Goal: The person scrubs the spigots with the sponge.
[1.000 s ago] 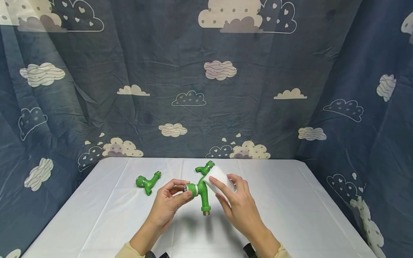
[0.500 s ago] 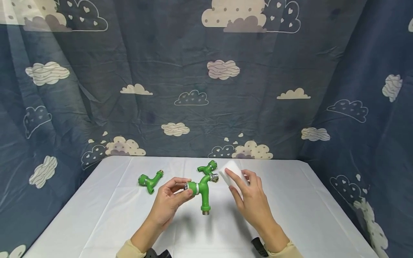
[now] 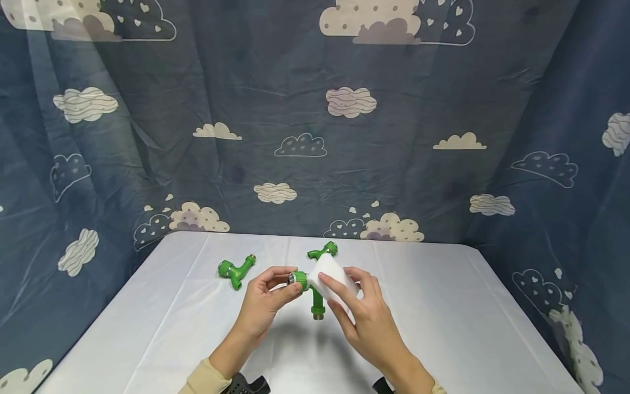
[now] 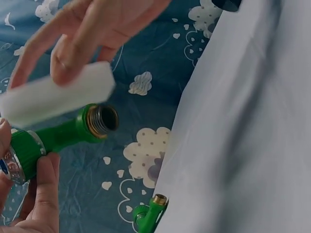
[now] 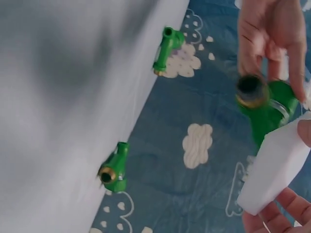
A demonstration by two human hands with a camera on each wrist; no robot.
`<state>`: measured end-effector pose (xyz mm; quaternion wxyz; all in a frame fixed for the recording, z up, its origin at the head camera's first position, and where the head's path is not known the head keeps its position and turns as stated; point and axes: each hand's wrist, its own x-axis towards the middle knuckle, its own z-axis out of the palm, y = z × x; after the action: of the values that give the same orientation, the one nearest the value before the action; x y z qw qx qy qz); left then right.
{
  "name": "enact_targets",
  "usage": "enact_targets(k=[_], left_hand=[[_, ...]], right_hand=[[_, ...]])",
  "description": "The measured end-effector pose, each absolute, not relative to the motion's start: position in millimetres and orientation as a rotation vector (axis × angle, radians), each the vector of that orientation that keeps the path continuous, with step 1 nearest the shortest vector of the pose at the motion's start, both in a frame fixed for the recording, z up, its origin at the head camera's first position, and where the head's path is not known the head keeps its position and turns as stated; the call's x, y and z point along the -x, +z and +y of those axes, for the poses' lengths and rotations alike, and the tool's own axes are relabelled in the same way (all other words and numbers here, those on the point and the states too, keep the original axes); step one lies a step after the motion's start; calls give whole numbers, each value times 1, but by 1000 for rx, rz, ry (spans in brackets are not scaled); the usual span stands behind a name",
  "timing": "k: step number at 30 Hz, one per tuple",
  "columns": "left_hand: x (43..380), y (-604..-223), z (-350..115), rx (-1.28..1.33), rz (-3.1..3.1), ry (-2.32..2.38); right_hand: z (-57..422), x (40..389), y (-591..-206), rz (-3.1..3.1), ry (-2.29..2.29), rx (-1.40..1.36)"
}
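My left hand (image 3: 263,303) pinches a green plastic tap (image 3: 318,305) by its ribbed, silver-ringed end, holding it up over the table. A white sponge block (image 3: 327,273) is held between the thumb and fingers of my right hand (image 3: 366,320). In the head view the sponge overlaps the tap's upper body and hides its far end. The left wrist view has the sponge (image 4: 63,94) lying along the tap's body (image 4: 63,136), beside its threaded metal mouth. Seen from the right wrist, the sponge (image 5: 277,165) covers part of the tap's green side (image 5: 262,119).
Two more green taps lie on the white-covered table (image 3: 162,328): one at the left (image 3: 237,272), another at the back (image 3: 322,250) behind the held tap. A dark cloud-print curtain (image 3: 275,71) hangs behind and along the sides. Black straps (image 3: 246,384) sit near both wrists.
The sponge moved off the tap to the right half a second ago, uncovering its silver end, and is now back over it. The left hand keeps its grip; the head view has shifted slightly.
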<state>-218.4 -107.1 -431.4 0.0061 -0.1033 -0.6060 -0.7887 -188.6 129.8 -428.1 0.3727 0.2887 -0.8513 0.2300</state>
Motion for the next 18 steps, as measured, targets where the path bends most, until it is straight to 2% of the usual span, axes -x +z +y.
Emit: enact_targets(k=[18], left_hand=[[213, -426, -106, 398, -1888, -2510]], right_hand=[[142, 208, -441, -2204, 569, -617]])
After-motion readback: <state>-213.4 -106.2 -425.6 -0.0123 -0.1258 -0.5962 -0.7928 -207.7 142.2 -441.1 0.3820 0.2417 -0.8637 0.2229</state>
